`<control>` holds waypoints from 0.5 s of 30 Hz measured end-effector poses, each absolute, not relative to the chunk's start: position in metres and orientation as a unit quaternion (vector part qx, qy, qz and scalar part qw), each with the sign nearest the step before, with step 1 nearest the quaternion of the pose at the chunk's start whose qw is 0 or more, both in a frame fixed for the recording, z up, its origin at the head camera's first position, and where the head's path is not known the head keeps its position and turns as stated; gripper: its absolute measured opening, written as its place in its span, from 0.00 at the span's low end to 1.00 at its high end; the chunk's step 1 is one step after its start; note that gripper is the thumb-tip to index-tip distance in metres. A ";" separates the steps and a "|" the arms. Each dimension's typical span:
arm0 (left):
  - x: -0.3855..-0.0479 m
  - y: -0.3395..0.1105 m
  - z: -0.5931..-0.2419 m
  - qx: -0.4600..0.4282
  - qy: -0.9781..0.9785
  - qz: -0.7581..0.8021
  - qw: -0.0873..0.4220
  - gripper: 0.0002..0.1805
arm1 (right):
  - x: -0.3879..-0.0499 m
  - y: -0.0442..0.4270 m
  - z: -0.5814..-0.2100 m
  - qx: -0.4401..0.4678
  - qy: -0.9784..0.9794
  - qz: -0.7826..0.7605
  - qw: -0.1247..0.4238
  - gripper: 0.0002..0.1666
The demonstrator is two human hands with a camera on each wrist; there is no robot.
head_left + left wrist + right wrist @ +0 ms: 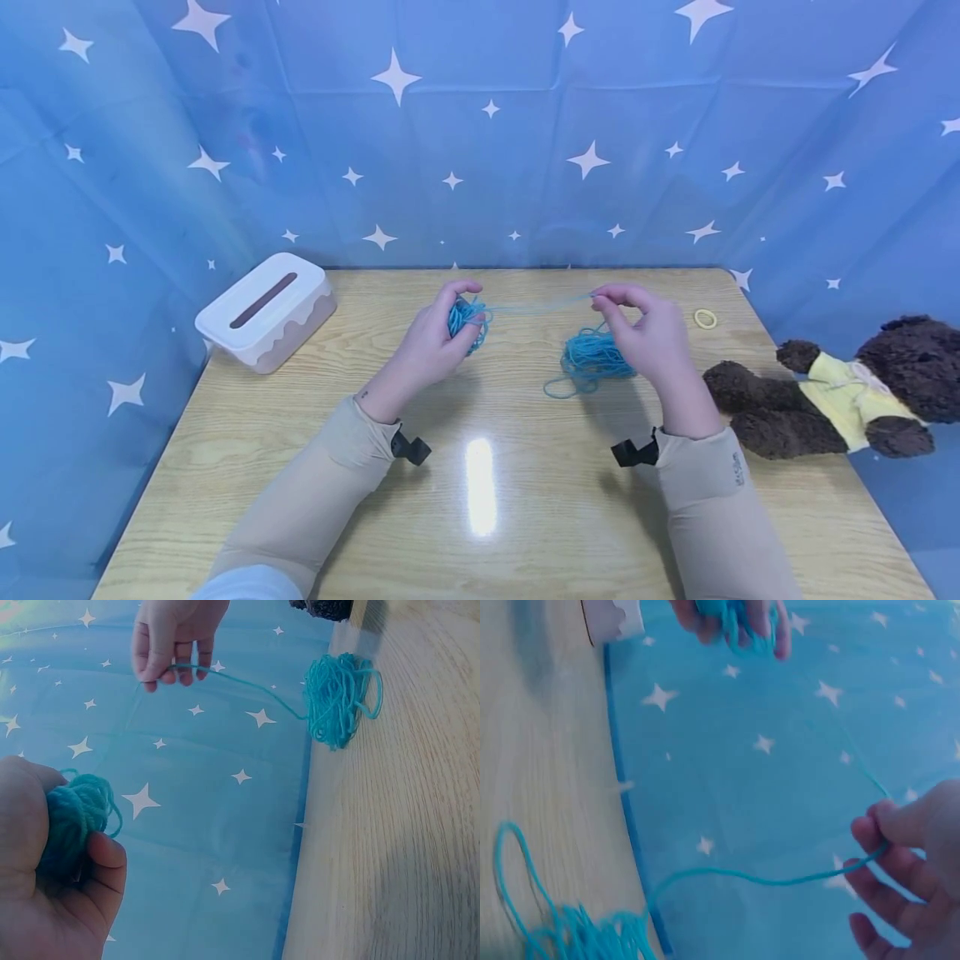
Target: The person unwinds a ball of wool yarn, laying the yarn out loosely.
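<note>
My left hand [433,337] grips a small ball of blue yarn [467,323], its thumb and fingers curled round it. From that ball a thin strand runs across to my right hand [651,332], which pinches it between thumb and fingertips. Beneath the right hand a loose heap of blue yarn [592,360] lies on the table, one loop sticking out to its left. In the right wrist view the strand [780,882] sags from the pinching fingers down to the heap. The left wrist view shows the ball [75,817] against the left palm.
A white and pink tissue box [273,312] stands at the table's back left. Right of the yarn heap lies a small yellow ring [705,318]. A dark brown plush toy in a yellow top [832,396] lies across the right edge. Behind hangs a blue star-patterned curtain [480,150].
</note>
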State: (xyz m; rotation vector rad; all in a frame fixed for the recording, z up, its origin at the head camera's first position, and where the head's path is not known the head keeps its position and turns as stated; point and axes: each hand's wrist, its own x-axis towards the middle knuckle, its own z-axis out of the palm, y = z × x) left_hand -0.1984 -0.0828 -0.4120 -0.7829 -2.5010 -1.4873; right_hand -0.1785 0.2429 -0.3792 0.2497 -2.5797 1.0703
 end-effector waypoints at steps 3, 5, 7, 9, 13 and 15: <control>-0.199 -0.083 -0.412 -0.261 -0.829 -0.491 0.067 0.24 | -0.181 0.257 -0.377 0.057 -0.916 0.365 0.158 0.20; -0.199 -0.083 -0.412 -0.262 -0.830 -0.488 0.068 0.24 | -0.182 0.265 -0.377 0.028 -0.923 0.355 0.148 0.22; -0.199 -0.083 -0.412 -0.264 -0.830 -0.487 0.068 0.24 | -0.184 0.272 -0.378 0.000 -0.931 0.338 0.139 0.24; -0.198 -0.083 -0.412 -0.264 -0.831 -0.486 0.067 0.24 | -0.186 0.278 -0.380 -0.024 -0.937 0.321 0.133 0.25; -0.199 -0.082 -0.412 -0.264 -0.831 -0.485 0.069 0.25 | -0.190 0.286 -0.385 -0.048 -0.949 0.287 0.122 0.24; -0.199 -0.082 -0.412 -0.263 -0.833 -0.482 0.071 0.24 | -0.191 0.290 -0.388 -0.060 -0.953 0.275 0.110 0.23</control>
